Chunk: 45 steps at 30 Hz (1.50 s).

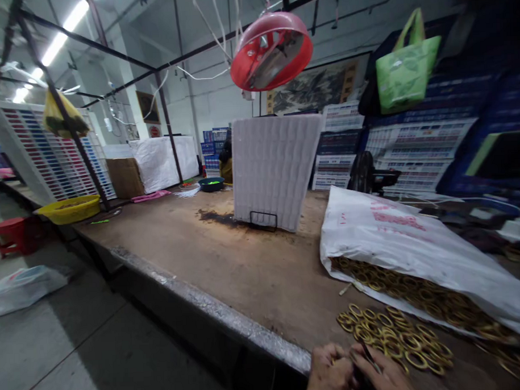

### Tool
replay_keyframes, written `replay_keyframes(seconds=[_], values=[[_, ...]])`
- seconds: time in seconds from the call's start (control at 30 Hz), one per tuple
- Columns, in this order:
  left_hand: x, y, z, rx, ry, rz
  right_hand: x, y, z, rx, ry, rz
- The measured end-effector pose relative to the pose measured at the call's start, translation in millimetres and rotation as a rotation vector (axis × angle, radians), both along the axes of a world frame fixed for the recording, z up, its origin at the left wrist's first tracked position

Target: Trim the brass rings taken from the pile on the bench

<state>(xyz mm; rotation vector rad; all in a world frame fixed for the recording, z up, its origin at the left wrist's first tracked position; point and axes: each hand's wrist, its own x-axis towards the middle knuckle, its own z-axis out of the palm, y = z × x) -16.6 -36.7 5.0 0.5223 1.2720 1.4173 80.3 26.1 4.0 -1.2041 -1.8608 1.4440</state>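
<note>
My left hand (329, 373) is at the bottom edge with its fingers curled in a pinch; what they hold is hidden. Close beside it, my right hand (388, 375) is closed around a thin dark tool (368, 355), whose kind I cannot make out. A loose pile of brass-coloured rings (390, 335) lies on the table just beyond my right hand. More such rings (399, 282) spill from the open mouth of a white woven sack (384, 230) lying on its side.
The brown worktable (211, 265) has a worn, silvery front edge. A tall white ribbed panel (274, 172) stands upright in a black wire holder (263, 220). A red lamp shade (272, 52) hangs above. A yellow basin (68, 210) sits at the left, and a black fan (364, 171) behind the sack.
</note>
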Motion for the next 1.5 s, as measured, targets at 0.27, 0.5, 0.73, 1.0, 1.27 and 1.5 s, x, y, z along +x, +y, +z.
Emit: replay_keyframes(seconds=[0.27,0.5,0.73,1.0,1.27,1.5], values=[[16.8,-13.5,18.1,0.055,0.088,-0.112,12.6,-4.7,2.7,-0.244,0.275,-0.003],[34.4,-7.1,14.4,-0.027,0.028,-0.182,37.9,-2.0,8.6,-0.195,0.273,0.026],[39.1,-2.4,12.4,0.003,0.03,-0.235,51.4,1.6,10.6,-0.107,0.183,-0.002],[36.7,-3.3,18.0,-0.037,0.044,-0.177,55.7,-1.6,16.4,0.199,-0.077,0.035],[34.5,-4.6,13.5,-0.023,0.106,-0.172,56.9,-12.1,14.6,0.498,-0.383,0.209],[32.2,-3.9,10.6,-0.054,0.158,-0.155,54.6,-13.9,15.7,0.51,-0.46,0.201]])
